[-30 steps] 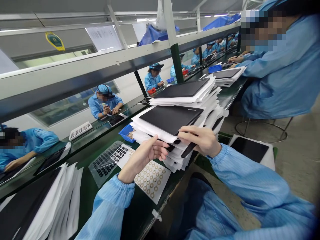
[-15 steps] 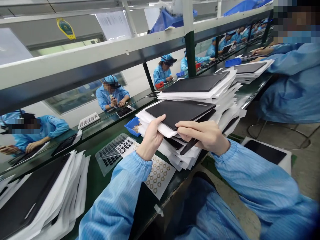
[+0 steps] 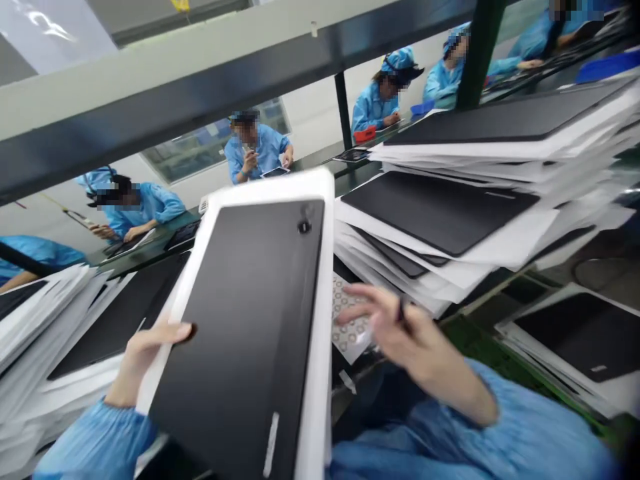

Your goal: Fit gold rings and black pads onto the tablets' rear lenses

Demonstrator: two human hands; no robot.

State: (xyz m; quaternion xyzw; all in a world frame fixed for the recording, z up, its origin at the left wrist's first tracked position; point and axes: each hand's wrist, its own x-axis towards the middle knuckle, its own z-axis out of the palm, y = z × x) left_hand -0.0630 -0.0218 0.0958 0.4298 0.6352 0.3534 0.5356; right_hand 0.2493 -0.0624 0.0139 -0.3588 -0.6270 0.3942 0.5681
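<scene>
My left hand point(image 3: 143, 360) grips the left edge of a black tablet back cover point(image 3: 245, 333) lying on a white sheet, held up close in front of me with its camera hole at the top. My right hand point(image 3: 395, 330) hovers just right of it, blurred by motion, fingers partly spread, with a thin dark pen-like tool between them. A tall stack of similar black covers point(image 3: 440, 213) interleaved with white sheets stands to the right on the green bench.
Another stack of covers and sheets point(image 3: 75, 320) lies at the left. A sticker sheet with rings point(image 3: 350, 320) lies under my right hand. More covers point(image 3: 580, 333) sit low at the right. A metal shelf rail point(image 3: 200, 80) runs overhead; people in blue work opposite.
My left hand has pulled one cover with its sheet off the right stack and swung it left and close to me. My right hand let go of the stack; the view dropped and shifted.
</scene>
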